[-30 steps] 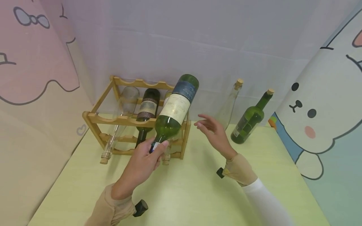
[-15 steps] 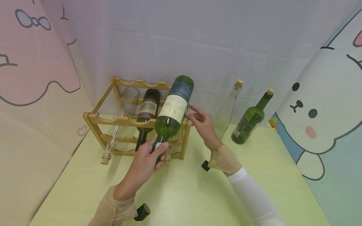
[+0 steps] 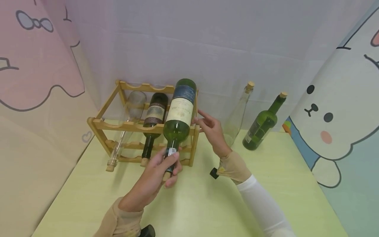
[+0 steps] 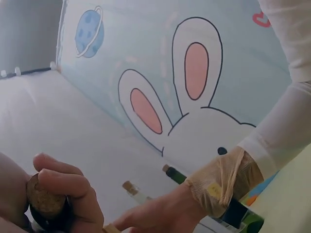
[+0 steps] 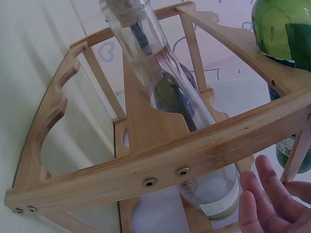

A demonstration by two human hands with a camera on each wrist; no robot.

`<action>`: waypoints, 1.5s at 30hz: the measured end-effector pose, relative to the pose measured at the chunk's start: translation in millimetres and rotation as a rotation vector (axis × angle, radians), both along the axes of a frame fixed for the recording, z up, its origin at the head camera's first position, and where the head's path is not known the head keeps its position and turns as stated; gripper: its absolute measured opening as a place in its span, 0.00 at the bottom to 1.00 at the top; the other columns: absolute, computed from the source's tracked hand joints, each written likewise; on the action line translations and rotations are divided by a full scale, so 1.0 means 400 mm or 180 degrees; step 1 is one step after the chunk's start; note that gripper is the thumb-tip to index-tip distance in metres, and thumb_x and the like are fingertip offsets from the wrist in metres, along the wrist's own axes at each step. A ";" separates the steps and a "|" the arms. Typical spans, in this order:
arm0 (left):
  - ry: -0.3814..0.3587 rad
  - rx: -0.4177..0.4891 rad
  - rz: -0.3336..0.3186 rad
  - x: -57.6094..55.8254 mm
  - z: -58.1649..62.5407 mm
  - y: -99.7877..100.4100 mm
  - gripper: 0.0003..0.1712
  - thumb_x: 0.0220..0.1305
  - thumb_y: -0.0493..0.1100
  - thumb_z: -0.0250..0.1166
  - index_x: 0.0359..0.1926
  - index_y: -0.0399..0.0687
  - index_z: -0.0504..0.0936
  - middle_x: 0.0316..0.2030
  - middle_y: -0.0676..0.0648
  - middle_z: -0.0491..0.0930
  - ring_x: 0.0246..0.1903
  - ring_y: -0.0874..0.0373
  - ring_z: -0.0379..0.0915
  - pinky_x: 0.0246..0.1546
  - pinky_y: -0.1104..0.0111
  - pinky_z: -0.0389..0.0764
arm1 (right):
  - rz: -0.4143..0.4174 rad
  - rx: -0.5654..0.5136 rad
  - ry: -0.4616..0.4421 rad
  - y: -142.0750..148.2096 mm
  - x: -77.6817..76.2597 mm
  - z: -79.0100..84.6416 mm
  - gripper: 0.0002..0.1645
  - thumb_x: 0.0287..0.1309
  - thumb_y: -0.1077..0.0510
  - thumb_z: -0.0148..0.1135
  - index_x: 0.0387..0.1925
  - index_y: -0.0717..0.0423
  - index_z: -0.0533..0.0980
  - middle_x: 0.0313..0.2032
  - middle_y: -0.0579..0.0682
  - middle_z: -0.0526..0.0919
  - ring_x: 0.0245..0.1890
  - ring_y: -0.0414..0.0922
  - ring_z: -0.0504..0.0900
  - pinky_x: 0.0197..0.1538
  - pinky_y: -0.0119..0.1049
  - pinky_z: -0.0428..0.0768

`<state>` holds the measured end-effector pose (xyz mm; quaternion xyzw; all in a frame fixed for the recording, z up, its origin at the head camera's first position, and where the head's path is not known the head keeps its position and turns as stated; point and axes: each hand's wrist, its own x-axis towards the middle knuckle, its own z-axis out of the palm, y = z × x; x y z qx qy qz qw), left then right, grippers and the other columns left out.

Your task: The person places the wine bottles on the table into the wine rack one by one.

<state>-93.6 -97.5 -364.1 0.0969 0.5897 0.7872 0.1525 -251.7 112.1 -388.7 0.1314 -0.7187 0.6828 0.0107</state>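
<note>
Backing the rack (image 3: 130, 125) and yellowish table (image 3: 207, 204) is sheeting (image 3: 177, 42) — probably cloth.

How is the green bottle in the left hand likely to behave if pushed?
The green bottle looks like glass, so probably rigid and breakable. Its smooth, round body could roll or slip sideways. The left hand grips its neck, so the wide end may feel heavy.

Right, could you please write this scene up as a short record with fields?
Left hand: grips neck of labelled green bottle
Right hand: beside right end of wooden rack; contact unclear
In rack: left clear bottle, dark bottle, right clear bottle
Standing right of rack: corked clear bottle, corked green bottle
Surface: pale table
</note>
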 end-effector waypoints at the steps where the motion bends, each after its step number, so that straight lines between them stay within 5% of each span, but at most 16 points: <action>1: -0.0042 0.0018 -0.0011 0.002 -0.003 0.000 0.19 0.88 0.50 0.51 0.62 0.38 0.67 0.29 0.49 0.68 0.18 0.63 0.63 0.23 0.73 0.67 | 0.0001 -0.0007 0.0002 0.000 0.000 -0.001 0.32 0.78 0.55 0.62 0.76 0.60 0.71 0.54 0.69 0.87 0.57 0.63 0.83 0.47 0.33 0.82; 8: -0.0266 0.0023 0.0063 0.002 -0.013 0.008 0.22 0.86 0.55 0.55 0.46 0.37 0.71 0.26 0.51 0.66 0.16 0.63 0.61 0.22 0.75 0.64 | -0.0022 -0.0016 -0.0006 -0.002 -0.002 0.001 0.30 0.78 0.57 0.62 0.76 0.60 0.71 0.51 0.64 0.89 0.49 0.43 0.86 0.48 0.34 0.82; 11: -0.0234 -0.0044 0.0042 -0.008 -0.010 0.010 0.23 0.86 0.56 0.54 0.43 0.39 0.69 0.26 0.51 0.65 0.17 0.63 0.60 0.24 0.74 0.64 | -0.0023 -0.0056 0.0003 -0.004 -0.002 0.004 0.30 0.78 0.58 0.62 0.76 0.60 0.72 0.52 0.68 0.87 0.50 0.46 0.86 0.49 0.36 0.82; 17: -0.0117 -0.0155 0.0063 -0.049 -0.006 0.012 0.22 0.86 0.54 0.54 0.40 0.40 0.68 0.25 0.52 0.63 0.17 0.63 0.59 0.27 0.72 0.63 | -0.0047 -0.0059 -0.0009 -0.007 -0.004 -0.003 0.30 0.78 0.57 0.61 0.75 0.61 0.72 0.46 0.54 0.91 0.54 0.51 0.85 0.49 0.34 0.80; 28: -0.0245 -0.0028 0.0290 -0.120 -0.020 0.027 0.16 0.86 0.50 0.52 0.46 0.40 0.67 0.26 0.53 0.63 0.18 0.65 0.58 0.22 0.74 0.61 | -0.0001 -0.0081 0.0030 -0.013 0.005 -0.032 0.31 0.78 0.53 0.62 0.76 0.58 0.71 0.50 0.64 0.89 0.54 0.50 0.85 0.48 0.34 0.80; 33: -0.0272 -0.0024 0.0283 -0.136 -0.022 0.025 0.18 0.86 0.52 0.52 0.48 0.40 0.67 0.26 0.53 0.64 0.18 0.66 0.59 0.22 0.75 0.62 | 0.0040 -0.0082 0.0064 -0.014 0.006 -0.027 0.32 0.78 0.51 0.62 0.77 0.56 0.71 0.50 0.59 0.90 0.60 0.65 0.81 0.50 0.36 0.81; 39: -0.0203 -0.0014 0.0288 -0.146 -0.008 0.034 0.17 0.86 0.52 0.53 0.44 0.42 0.68 0.25 0.54 0.64 0.17 0.66 0.60 0.21 0.75 0.62 | -0.0002 -0.0158 0.0118 -0.011 0.002 -0.019 0.32 0.79 0.52 0.62 0.77 0.57 0.70 0.51 0.63 0.89 0.60 0.65 0.81 0.50 0.35 0.81; 45: -0.0241 -0.0027 0.0233 -0.158 -0.005 0.030 0.17 0.87 0.51 0.52 0.44 0.42 0.70 0.24 0.54 0.66 0.17 0.66 0.62 0.19 0.76 0.63 | 0.0004 -0.0148 0.0087 -0.008 0.001 -0.020 0.33 0.78 0.53 0.62 0.77 0.58 0.70 0.45 0.48 0.92 0.58 0.57 0.84 0.50 0.36 0.82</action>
